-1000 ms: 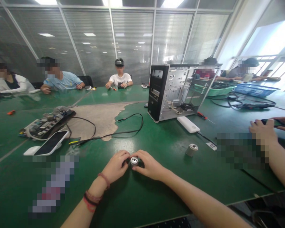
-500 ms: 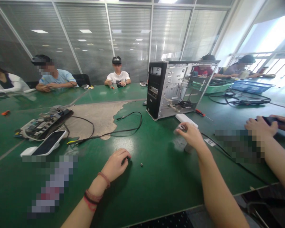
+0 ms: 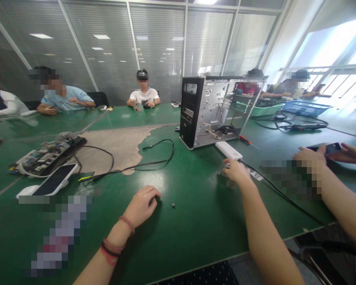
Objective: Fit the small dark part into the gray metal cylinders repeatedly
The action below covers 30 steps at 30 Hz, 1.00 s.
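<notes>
My left hand [image 3: 142, 202] rests on the green table [image 3: 192, 229] with its fingers curled; whether anything is under them is hidden. Just right of it lies a small round metal piece [image 3: 173, 205]. My right hand [image 3: 236, 171] pinches a small roundish metallic piece [image 3: 227, 165], too small to name, above a clear see-through container [image 3: 231, 183]. Behind that hand lies a white power bank [image 3: 229, 150] with a black cable [image 3: 273, 187] running from it toward the right front.
An open computer case [image 3: 207, 113] stands behind my right hand, with a screwdriver [image 3: 245, 140] beside it. A circuit board assembly [image 3: 47, 154] and a phone [image 3: 55, 180] lie left. A neighbour's hands [image 3: 314, 156] hold a phone at right. Several people sit across.
The view has shifted slightly right. My right hand has lowered a little toward the clear container. My left hand keeps its place beside the small metal piece.
</notes>
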Available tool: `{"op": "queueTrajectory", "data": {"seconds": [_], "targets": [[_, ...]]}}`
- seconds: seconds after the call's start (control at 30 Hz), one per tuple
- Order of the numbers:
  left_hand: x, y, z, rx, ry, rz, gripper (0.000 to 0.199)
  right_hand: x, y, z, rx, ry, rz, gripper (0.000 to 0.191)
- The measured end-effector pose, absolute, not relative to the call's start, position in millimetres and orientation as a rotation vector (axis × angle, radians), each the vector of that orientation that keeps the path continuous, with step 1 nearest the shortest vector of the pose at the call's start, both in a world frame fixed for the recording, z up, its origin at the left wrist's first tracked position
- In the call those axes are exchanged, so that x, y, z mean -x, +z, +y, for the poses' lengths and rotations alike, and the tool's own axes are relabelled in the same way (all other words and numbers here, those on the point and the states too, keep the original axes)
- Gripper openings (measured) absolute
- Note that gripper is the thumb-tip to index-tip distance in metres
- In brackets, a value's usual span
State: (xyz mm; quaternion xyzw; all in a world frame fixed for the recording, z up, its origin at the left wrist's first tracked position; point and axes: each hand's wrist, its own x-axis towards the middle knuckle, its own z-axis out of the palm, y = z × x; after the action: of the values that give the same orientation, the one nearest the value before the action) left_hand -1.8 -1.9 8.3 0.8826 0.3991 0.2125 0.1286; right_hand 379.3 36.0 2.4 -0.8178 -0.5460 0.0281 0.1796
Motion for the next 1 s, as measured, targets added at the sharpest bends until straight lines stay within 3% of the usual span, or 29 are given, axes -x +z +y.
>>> {"op": "queueTrajectory", "data": {"seconds": [0.13, 0.27, 0.37, 0.47, 0.57, 0.73, 1.0], "targets": [[2, 8, -3, -2.571, 0.614, 1.166, 0.021, -325, 20, 27, 1.785, -0.076, -1.751, 0.032], [2, 7, -4, -2.576, 0.625, 1.164, 0.021, -257, 18, 6, 1.282, 0.609, -2.353, 0.036], [3, 6, -3, -2.574, 0.644, 1.169, 0.021, -226, 9, -8, 1.144, 0.7, -2.552, 0.035], [2, 5, -2, -2.564, 0.653, 1.168, 0.021, -217, 3, -13, 1.121, 0.662, -2.573, 0.015], [1, 5, -2, -2.559, 0.665, 1.158, 0.023, -219, 3, -13, 1.116, 0.688, -2.547, 0.007], [0, 6, -3, -2.565, 0.648, 1.141, 0.022, -244, 14, -2, 1.143, 0.685, -2.384, 0.008], [1, 5, -4, -2.579, 0.647, 1.159, 0.022, -394, 4, 33, 1.826, 0.031, -1.501, 0.016]]}}
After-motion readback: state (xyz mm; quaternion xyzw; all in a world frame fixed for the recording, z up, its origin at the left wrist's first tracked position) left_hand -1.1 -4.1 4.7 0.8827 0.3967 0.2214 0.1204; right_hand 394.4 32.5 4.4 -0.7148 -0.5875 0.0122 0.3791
